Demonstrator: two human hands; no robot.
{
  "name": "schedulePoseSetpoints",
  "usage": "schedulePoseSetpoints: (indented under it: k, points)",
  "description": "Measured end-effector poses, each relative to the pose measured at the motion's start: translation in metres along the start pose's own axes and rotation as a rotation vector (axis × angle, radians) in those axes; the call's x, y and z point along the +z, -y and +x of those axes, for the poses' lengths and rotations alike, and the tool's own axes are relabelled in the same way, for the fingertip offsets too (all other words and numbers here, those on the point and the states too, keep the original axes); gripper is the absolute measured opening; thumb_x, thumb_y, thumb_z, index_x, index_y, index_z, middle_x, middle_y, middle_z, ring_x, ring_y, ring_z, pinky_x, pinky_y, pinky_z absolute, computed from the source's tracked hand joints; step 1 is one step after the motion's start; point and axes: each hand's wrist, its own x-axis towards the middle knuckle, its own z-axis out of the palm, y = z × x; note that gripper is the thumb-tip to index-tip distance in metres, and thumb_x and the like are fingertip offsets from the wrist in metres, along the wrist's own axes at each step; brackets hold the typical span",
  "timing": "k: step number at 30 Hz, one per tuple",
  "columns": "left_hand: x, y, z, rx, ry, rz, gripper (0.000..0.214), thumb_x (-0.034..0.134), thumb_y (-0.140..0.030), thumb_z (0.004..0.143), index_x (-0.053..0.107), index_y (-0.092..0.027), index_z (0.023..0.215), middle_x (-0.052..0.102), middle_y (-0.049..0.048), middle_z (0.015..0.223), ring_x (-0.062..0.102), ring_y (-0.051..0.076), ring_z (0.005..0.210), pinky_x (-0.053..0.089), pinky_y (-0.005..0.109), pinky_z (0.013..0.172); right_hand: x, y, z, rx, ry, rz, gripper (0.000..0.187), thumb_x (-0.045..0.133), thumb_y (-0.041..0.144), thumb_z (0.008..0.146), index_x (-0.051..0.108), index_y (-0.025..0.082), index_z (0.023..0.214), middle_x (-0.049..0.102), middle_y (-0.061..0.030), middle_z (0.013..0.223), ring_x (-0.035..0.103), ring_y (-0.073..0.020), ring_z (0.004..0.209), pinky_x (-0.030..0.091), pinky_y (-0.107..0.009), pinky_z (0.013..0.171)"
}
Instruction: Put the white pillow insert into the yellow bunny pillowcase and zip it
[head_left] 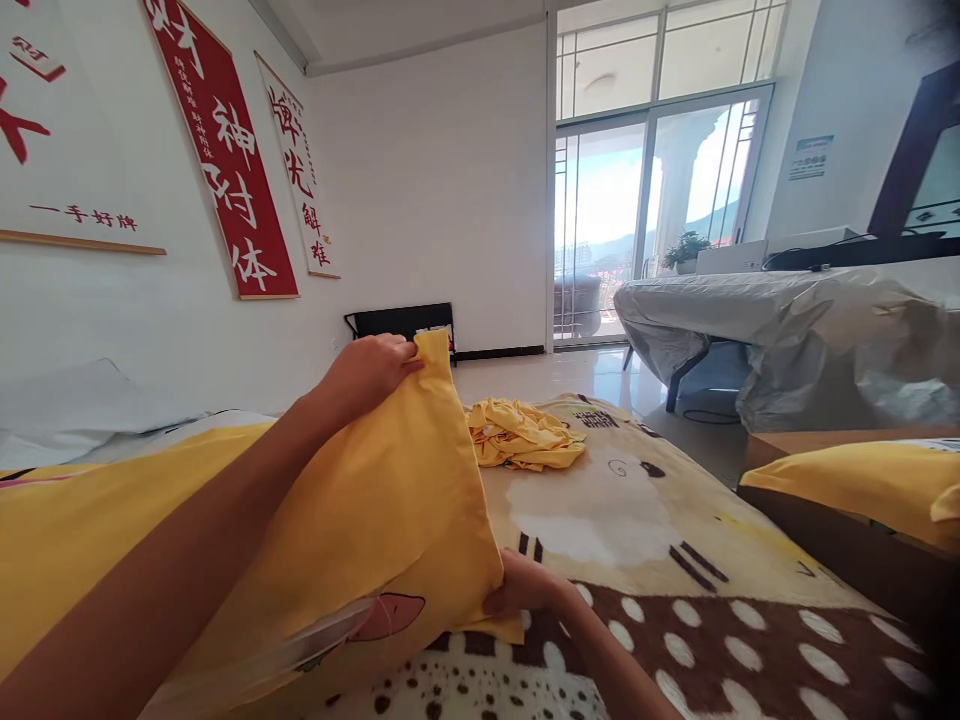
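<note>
A yellow pillowcase (390, 480) with a pink printed shape stands raised in front of me. White filling shows through a slit low on its near face. My left hand (379, 362) pinches its far upper corner. Lower down on the right, my right hand (525, 583) grips the same side edge near the bottom corner, its fingertips partly hidden by the cloth. Beyond it, a crumpled yellow cloth (525, 435) lies on the patterned blanket (600, 510). More yellow fabric (45, 560) spreads out at the left, partly behind my left forearm.
At the right a cardboard box (795, 500) has a yellow pillow (855, 485) on it. Behind that stands a table (697, 300) under clear plastic. A black folded item (401, 320) leans by the far wall. Red and white scrolls (232, 150) hang at left.
</note>
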Motion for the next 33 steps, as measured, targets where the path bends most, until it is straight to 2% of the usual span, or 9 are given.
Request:
schedulePoseSetpoints:
  k: [3,7,9,11,15,18,21,24,33]
  points:
    - [0.006,-0.017,0.000,0.095,0.008,0.084,0.034,0.040,-0.037,0.090,0.033,-0.021,0.061,0.049,0.0003,0.065,0.047,0.015,0.060,0.028,0.027,0.056,-0.015,0.016,-0.008,-0.051,-0.027,0.113,0.055,0.077,0.022,0.055,0.067,0.020,0.108,0.067,-0.0045,0.108,0.059,-0.0244,0.096,0.049,-0.036,0.087]
    - [0.019,-0.028,-0.004,0.091,0.006,-0.125,0.036,0.037,-0.041,0.091,0.032,-0.021,0.062,0.043,-0.0033,0.057,0.039,0.012,0.053,0.029,0.025,0.056,-0.030,0.057,-0.022,-0.270,-0.258,0.492,0.059,0.067,0.048,0.074,0.056,0.021,0.125,0.063,-0.0071,0.118,0.057,-0.0247,0.104,0.049,-0.038,0.089]
    - [0.022,-0.031,-0.007,0.092,-0.014,-0.193,0.037,0.039,-0.042,0.090,0.032,-0.020,0.060,0.040,-0.0048,0.055,0.034,0.010,0.051,0.028,0.025,0.055,-0.025,0.077,-0.025,-0.323,-0.385,0.595,0.052,0.063,0.051,0.079,0.058,0.020,0.120,0.064,-0.0081,0.116,0.059,-0.0249,0.104,0.050,-0.037,0.087]
    - [0.020,-0.036,-0.010,0.061,0.021,-0.247,0.041,0.043,-0.047,0.087,0.033,-0.019,0.058,0.037,-0.0056,0.054,0.032,0.009,0.051,0.027,0.024,0.052,-0.015,0.091,-0.023,-0.278,-0.500,0.621,0.043,0.061,0.051,0.081,0.062,0.018,0.109,0.068,-0.0084,0.108,0.061,-0.0251,0.098,0.051,-0.035,0.082]
    - [0.005,-0.048,-0.016,-0.041,0.295,-0.372,0.043,0.065,-0.058,0.069,0.050,-0.018,0.061,0.047,-0.0047,0.056,0.042,0.010,0.053,0.028,0.022,0.046,0.001,0.097,-0.016,-0.177,-0.640,0.670,0.039,0.059,0.054,0.081,0.066,0.017,0.088,0.071,-0.0078,0.089,0.063,-0.0250,0.083,0.052,-0.033,0.068]
    - [-0.009,-0.056,-0.019,-0.083,0.442,-0.432,0.037,0.072,-0.048,0.063,0.052,-0.017,0.057,0.050,-0.0035,0.056,0.046,0.010,0.051,0.030,0.021,0.044,0.001,0.096,-0.016,-0.208,-0.643,0.789,0.037,0.064,0.053,0.077,0.066,0.017,0.086,0.071,-0.0065,0.087,0.063,-0.0234,0.079,0.053,-0.032,0.068]
    - [-0.020,-0.063,-0.023,-0.109,0.406,-0.475,0.041,0.068,-0.042,0.067,0.041,-0.017,0.049,0.041,-0.0043,0.049,0.039,0.008,0.045,0.025,0.021,0.042,-0.006,0.095,-0.020,-0.266,-0.557,0.870,0.035,0.066,0.049,0.078,0.065,0.017,0.091,0.072,-0.0063,0.091,0.065,-0.0227,0.083,0.054,-0.034,0.073]
    - [-0.026,-0.072,-0.027,-0.175,0.351,-0.522,0.040,0.066,-0.044,0.069,0.043,-0.017,0.051,0.043,-0.0037,0.051,0.041,0.008,0.045,0.027,0.021,0.042,-0.011,0.097,-0.025,-0.311,-0.456,0.827,0.036,0.066,0.045,0.079,0.064,0.018,0.103,0.071,-0.0070,0.102,0.065,-0.0229,0.091,0.054,-0.035,0.079]
    - [-0.007,-0.111,-0.025,-0.021,0.306,-0.346,0.045,0.063,-0.050,0.073,0.041,-0.018,0.050,0.036,-0.0047,0.048,0.029,0.007,0.044,0.020,0.024,0.042,0.001,0.117,-0.030,-0.351,-0.460,0.822,0.036,0.069,0.045,0.075,0.069,0.023,0.104,0.071,-0.0055,0.104,0.063,-0.0264,0.099,0.052,-0.041,0.087]
